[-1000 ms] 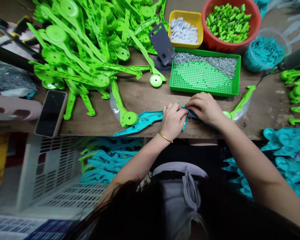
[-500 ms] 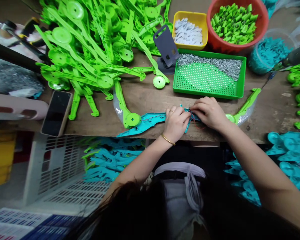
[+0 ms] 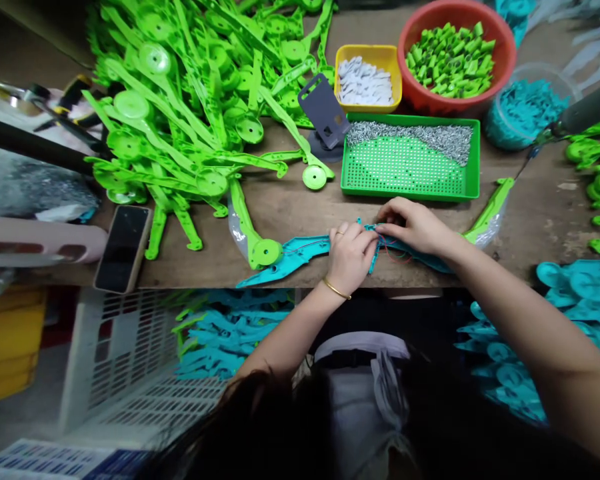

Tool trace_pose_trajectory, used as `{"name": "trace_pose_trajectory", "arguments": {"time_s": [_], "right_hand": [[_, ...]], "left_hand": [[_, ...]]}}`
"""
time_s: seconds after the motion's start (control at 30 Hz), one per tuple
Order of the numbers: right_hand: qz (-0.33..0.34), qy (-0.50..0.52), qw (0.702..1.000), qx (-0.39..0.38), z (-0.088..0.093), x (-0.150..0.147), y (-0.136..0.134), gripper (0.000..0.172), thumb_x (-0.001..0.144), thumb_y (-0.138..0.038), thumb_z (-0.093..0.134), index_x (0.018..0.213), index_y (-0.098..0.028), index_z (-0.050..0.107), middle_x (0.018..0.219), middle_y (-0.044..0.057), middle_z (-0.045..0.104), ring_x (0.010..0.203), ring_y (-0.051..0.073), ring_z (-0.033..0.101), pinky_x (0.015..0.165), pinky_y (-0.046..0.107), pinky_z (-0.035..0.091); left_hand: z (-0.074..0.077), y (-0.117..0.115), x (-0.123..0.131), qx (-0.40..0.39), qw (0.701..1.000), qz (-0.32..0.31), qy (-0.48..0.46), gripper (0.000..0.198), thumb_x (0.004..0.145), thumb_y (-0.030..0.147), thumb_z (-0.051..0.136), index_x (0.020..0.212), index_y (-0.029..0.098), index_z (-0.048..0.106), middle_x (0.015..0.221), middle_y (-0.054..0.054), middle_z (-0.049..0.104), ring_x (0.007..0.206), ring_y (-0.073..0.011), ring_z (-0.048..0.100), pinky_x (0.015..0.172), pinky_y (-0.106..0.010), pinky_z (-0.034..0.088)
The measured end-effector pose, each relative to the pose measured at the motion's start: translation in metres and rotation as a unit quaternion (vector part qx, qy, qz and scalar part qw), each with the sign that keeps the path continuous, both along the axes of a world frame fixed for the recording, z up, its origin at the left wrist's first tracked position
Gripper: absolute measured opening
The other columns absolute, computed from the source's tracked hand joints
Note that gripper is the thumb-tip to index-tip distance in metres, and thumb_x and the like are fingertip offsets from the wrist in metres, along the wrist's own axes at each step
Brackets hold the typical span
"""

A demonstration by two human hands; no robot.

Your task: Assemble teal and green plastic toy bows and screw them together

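A blue plastic toy bow [image 3: 303, 251] lies along the table's front edge, open inner side up. Green limbs, a left limb [image 3: 243, 217] and a right limb [image 3: 495, 208], angle away from its ends, with clear film around part of each. My left hand [image 3: 349, 257] is closed over the bow's middle and presses it down. Just right of it, my right hand [image 3: 413, 225] has thumb and index finger together at the centre piece; what they pinch is too small to make out. A thin red wire [image 3: 396, 257] loops out below the right fingers.
Green plastic limbs [image 3: 180, 100] pile up at the back left. Behind my hands is a green tray [image 3: 410, 193] of small screws. Beyond stand a yellow tub [image 3: 367, 107], a red bowl [image 3: 450, 100] and a clear tub [image 3: 495, 127] of blue parts. A phone [image 3: 123, 247] lies left.
My right fingers have shifted slightly at the bow's centre, the hand turning a little and baring more of the bow's right side. My left hand keeps its hold. The whole view has shifted a little.
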State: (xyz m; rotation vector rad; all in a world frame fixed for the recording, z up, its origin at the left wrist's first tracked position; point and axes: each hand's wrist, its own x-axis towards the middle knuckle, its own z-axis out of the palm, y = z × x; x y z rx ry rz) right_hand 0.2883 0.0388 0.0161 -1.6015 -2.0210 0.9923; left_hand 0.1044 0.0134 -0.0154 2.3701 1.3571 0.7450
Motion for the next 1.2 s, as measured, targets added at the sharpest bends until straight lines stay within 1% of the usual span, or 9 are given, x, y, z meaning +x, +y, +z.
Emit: {"name": "trace_pose_trajectory", "arguments": {"time_s": [0.1,0.17,0.33,0.43,0.6,0.73,0.87,1.07,1.2], "right_hand": [[0.015,-0.024,1.000,0.004,-0.003,-0.001,0.000,0.017,0.082,-0.029,0.066,0.095,-0.019,0.067,0.085,0.002,0.063,0.076,0.015,0.057,0.072,0.029,0.042],[0.031,-0.048,0.998,0.015,-0.002,-0.001,-0.001,0.013,0.084,-0.028,0.064,0.093,-0.019,0.068,0.088,0.003,0.064,0.080,0.016,0.058,0.075,0.030,0.041],[0.036,-0.080,0.996,0.024,-0.002,-0.003,-0.002,0.012,0.087,-0.026,0.061,0.092,-0.018,0.067,0.090,0.005,0.066,0.086,0.018,0.059,0.079,0.032,0.040],[0.030,-0.081,0.996,0.019,-0.003,-0.005,-0.001,0.011,0.085,-0.025,0.062,0.091,-0.018,0.068,0.092,0.005,0.066,0.087,0.018,0.060,0.079,0.031,0.040],[0.020,-0.038,0.999,0.009,0.005,0.001,-0.005,0.017,0.088,-0.029,0.058,0.096,-0.017,0.068,0.096,0.007,0.068,0.088,0.019,0.062,0.079,0.032,0.044],[-0.025,-0.013,0.996,0.082,0.016,0.016,-0.022,0.022,0.092,-0.030,0.051,0.101,-0.018,0.066,0.102,0.008,0.068,0.095,0.020,0.061,0.084,0.034,0.046],[0.010,-0.103,0.983,0.149,0.014,0.019,-0.044,0.022,0.094,-0.033,0.050,0.095,-0.020,0.068,0.106,0.008,0.068,0.100,0.023,0.058,0.087,0.038,0.042],[0.056,-0.236,0.930,0.276,0.002,0.002,-0.055,0.028,0.097,-0.035,0.046,0.098,-0.021,0.070,0.102,0.006,0.069,0.094,0.021,0.052,0.092,0.039,0.035],[0.044,-0.229,0.933,0.274,0.002,-0.003,-0.054,0.031,0.097,-0.037,0.045,0.095,-0.020,0.072,0.102,0.006,0.069,0.093,0.020,0.052,0.093,0.038,0.034]], "left_hand": [[0.005,0.001,-0.005,-0.026,0.999,0.000,-0.046,0.012,0.092,0.024,0.053,0.094,0.020,0.065,0.086,-0.004,0.065,0.085,-0.0197,0.056,0.079,-0.034,0.038],[0.011,0.003,-0.010,-0.029,0.996,-0.044,-0.075,0.014,0.090,0.020,0.053,0.101,0.018,0.062,0.097,-0.007,0.066,0.093,-0.0199,0.057,0.084,-0.034,0.041],[0.020,0.003,-0.016,0.045,0.984,-0.175,-0.009,0.033,0.084,0.042,0.066,0.109,0.020,0.064,0.121,-0.010,0.063,0.112,-0.0280,0.051,0.097,-0.044,0.036],[0.017,0.002,-0.009,0.043,0.986,-0.159,0.010,0.020,0.091,0.036,0.057,0.100,0.022,0.068,0.110,-0.007,0.067,0.105,-0.0239,0.053,0.095,-0.040,0.039],[0.015,0.008,0.003,-0.028,0.993,-0.108,-0.031,0.021,0.094,0.030,0.054,0.085,0.019,0.070,0.085,-0.004,0.065,0.086,-0.0185,0.054,0.083,-0.033,0.044],[0.014,0.014,0.010,-0.040,0.998,-0.035,-0.035,0.015,0.089,0.025,0.061,0.080,0.017,0.069,0.086,-0.005,0.057,0.085,-0.0191,0.053,0.079,-0.034,0.045],[0.013,0.013,0.012,-0.020,0.999,-0.023,-0.010,0.013,0.087,0.020,0.061,0.077,0.016,0.067,0.086,-0.006,0.053,0.085,-0.0201,0.051,0.079,-0.034,0.046],[0.010,0.012,0.012,-0.005,0.999,-0.032,0.006,0.012,0.088,0.019,0.059,0.078,0.017,0.066,0.088,-0.006,0.054,0.085,-0.0204,0.051,0.079,-0.035,0.046],[0.009,0.013,0.010,-0.005,0.999,-0.040,0.001,0.012,0.088,0.018,0.060,0.077,0.017,0.065,0.087,-0.005,0.055,0.084,-0.0201,0.051,0.079,-0.035,0.046]]}}
